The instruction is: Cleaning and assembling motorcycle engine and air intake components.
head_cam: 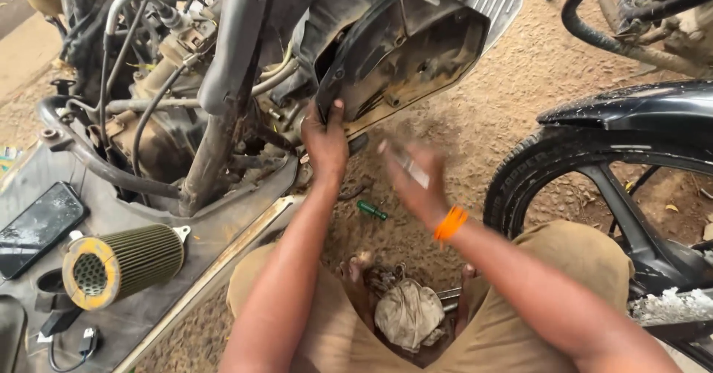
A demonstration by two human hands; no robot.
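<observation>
Airbox cover [405, 50], black plastic, dusty inside, sits at 12 o'clock on the stripped scooter [223, 83]. Left hand [324, 139] grips its lower edge, thumb up on the rim, fingers curled behind. Right hand [416, 180] hovers just at 3 o'clock of the left, blurred, something pale in it; grip cannot tell. One orange band [450, 224] on that wrist. One green screwdriver [371, 210] on the dirt at 6 o'clock of the hands. One rag [407, 313] between the knees. One cylindrical air filter [122, 265] and one phone [37, 228] at 8 o'clock. One motorcycle wheel [594, 187] at 3 o'clock.
</observation>
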